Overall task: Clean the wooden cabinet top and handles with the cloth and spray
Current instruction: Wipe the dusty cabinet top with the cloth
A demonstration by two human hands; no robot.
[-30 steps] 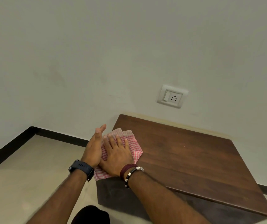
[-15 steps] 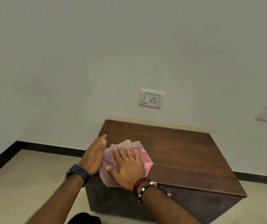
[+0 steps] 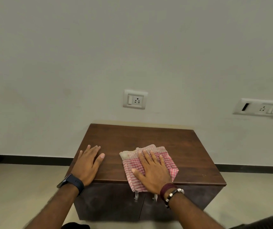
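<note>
A low dark wooden cabinet stands against the wall, its brown top (image 3: 149, 138) facing me. A folded red-and-white checked cloth (image 3: 130, 164) lies at the middle of the front edge and hangs slightly over it. My right hand (image 3: 152, 172) presses flat on the cloth with fingers spread. My left hand (image 3: 87, 164) rests flat on the bare top near the front left corner, apart from the cloth. Two small metal handles (image 3: 136, 196) show on the doors below the cloth. No spray bottle is in view.
A white wall socket (image 3: 135, 99) sits above the cabinet, and a longer switch plate (image 3: 263, 108) is on the wall to the right. Beige floor (image 3: 16, 187) with a black skirting strip surrounds the cabinet.
My right hand has slid the cloth from the left corner rightward to the middle of the front edge. My left hand left the cloth and now lies flat on the top.
</note>
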